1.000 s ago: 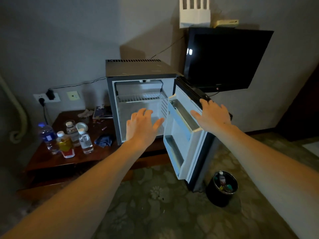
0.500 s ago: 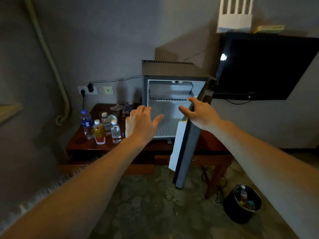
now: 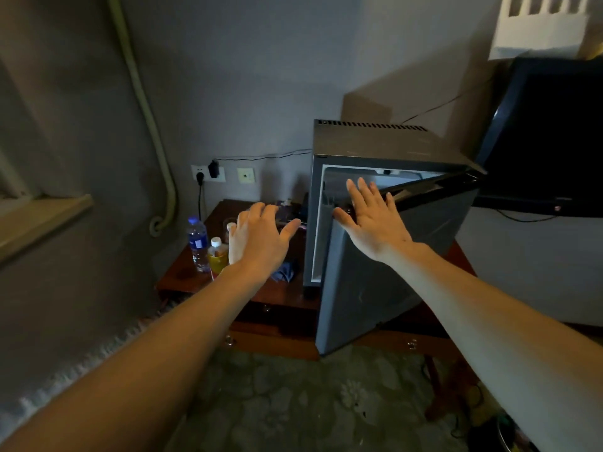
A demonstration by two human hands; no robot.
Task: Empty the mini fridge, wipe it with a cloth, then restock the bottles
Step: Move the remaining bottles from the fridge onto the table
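Observation:
The grey mini fridge (image 3: 385,141) stands on a wooden table (image 3: 182,275). Its door (image 3: 375,288) is nearly closed, with only a narrow gap at the left. My right hand (image 3: 372,220) lies flat on the door's outer face near its top edge, fingers spread. My left hand (image 3: 257,239) hovers open in front of the table, holding nothing. A blue-capped water bottle (image 3: 197,243) and a yellow drink bottle (image 3: 217,256) stand on the table left of my left hand. A blue cloth (image 3: 285,272) lies by the fridge's foot. Other bottles are hidden behind my left hand.
A black TV (image 3: 548,135) hangs right of the fridge with a white router (image 3: 538,31) above. Wall sockets (image 3: 208,172) with a plugged cable sit behind the table. A pipe (image 3: 143,102) runs down the left wall. A dark bin (image 3: 502,435) stands at bottom right on patterned carpet.
The fridge door swung from wide open to almost closed under my right hand. My view shifted left, and my left hand moved from in front of the fridge to over the table.

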